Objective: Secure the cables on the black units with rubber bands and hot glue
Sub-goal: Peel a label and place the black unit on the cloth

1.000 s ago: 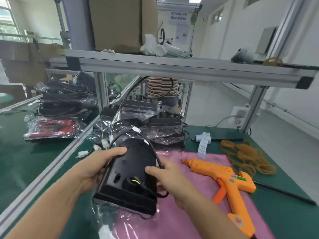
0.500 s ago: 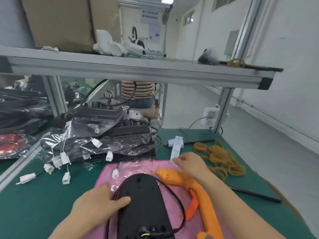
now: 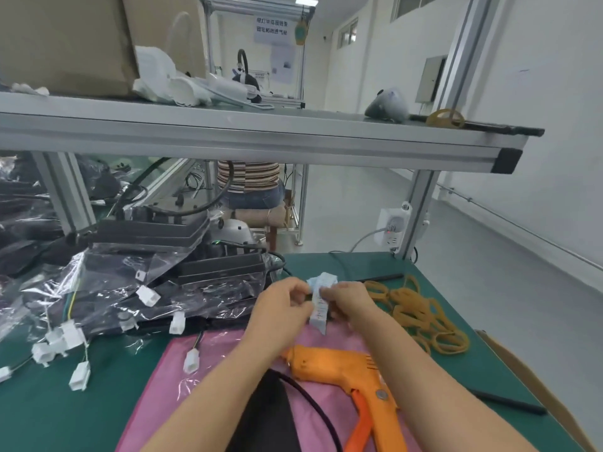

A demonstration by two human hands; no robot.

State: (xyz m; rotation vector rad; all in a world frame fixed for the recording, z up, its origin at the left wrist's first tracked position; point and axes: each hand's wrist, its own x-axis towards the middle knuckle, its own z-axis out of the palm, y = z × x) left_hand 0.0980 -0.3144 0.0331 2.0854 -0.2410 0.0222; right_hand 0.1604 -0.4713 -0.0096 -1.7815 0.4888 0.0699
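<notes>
Hands, left point(image 3: 283, 301) and right point(image 3: 350, 300), pinch thin crinkled label strip point(image 3: 319, 305).

Single head-worn wide-angle view, looking forward and slightly down across the green bench point(image 3: 49, 415). Both forearms enter from the bottom edge, close to the lens. Overhead aluminium shelf point(image 3: 261, 141) crosses the upper half; beyond it, the room's far end. No second view.
</notes>
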